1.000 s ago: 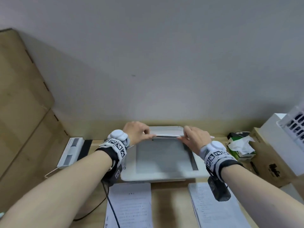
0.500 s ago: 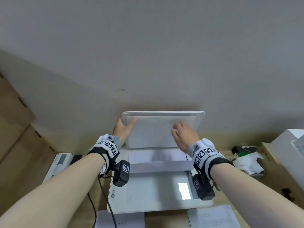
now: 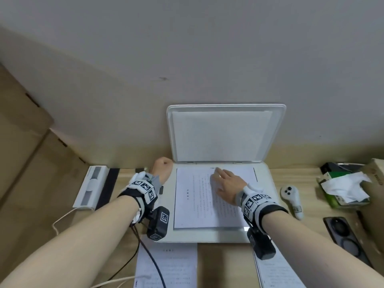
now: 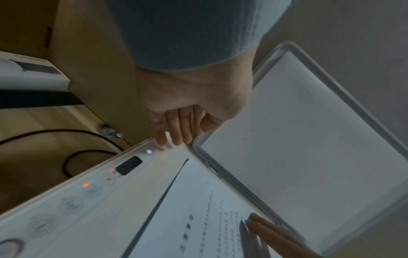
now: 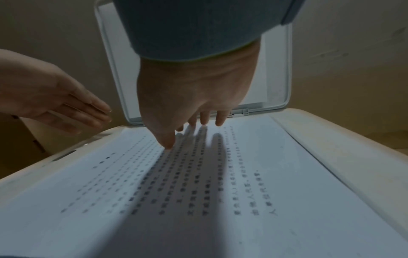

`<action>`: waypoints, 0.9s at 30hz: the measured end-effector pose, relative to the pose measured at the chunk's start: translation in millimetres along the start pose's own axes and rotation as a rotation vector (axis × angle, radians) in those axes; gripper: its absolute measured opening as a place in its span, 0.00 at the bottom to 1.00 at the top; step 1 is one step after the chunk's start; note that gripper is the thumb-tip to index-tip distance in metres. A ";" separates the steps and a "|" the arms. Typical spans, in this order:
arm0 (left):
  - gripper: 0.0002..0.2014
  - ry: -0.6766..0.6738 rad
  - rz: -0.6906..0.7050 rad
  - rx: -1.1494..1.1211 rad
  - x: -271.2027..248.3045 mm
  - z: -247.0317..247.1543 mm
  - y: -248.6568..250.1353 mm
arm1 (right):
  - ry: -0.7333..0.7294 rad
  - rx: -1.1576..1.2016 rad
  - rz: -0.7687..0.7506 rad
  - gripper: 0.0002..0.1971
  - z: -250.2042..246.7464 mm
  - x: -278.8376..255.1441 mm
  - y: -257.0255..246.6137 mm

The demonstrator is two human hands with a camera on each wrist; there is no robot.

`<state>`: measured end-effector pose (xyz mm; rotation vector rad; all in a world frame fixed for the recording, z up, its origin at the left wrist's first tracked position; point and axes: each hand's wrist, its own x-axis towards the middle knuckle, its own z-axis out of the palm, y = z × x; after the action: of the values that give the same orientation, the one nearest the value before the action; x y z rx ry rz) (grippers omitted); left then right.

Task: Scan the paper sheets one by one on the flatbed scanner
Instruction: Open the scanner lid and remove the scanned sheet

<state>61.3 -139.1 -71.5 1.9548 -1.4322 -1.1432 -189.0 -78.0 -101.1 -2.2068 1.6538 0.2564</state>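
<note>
Neither hand has a grip on anything: the right hand lies with fingers straight and spread over the printed sheet, thumb tip pressed to the paper in the right wrist view and the other fingertips near the sheet's far edge, whether touching or just above it I cannot tell. That sheet lies flat, print side up, on the glass of the flatbed scanner, its far edge close to the hinge line. The scanner lid stands raised and leans back toward the wall. The left hand is at the scanner's far left corner, just beside the lid's lower left corner; in the left wrist view its fingers are extended and relaxed, their tips at or just over the scanner's rim near a small lit button, holding nothing. On the table in front of the scanner lie two more printed sheets, one at the left and one at the right, each partly hidden by a forearm or wrist camera. To the scanner's right rest a white handheld remote, a tissue box and a dark phone.
</note>
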 end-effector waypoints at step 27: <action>0.10 -0.507 -0.047 0.092 -181.6 56.7 -112.1 | 0.119 -0.043 0.320 0.14 69.2 -182.4 -13.8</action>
<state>55.2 75.3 -123.8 1.8434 -1.7144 -1.7106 -224.5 114.2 -96.3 -2.0124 2.0847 0.2499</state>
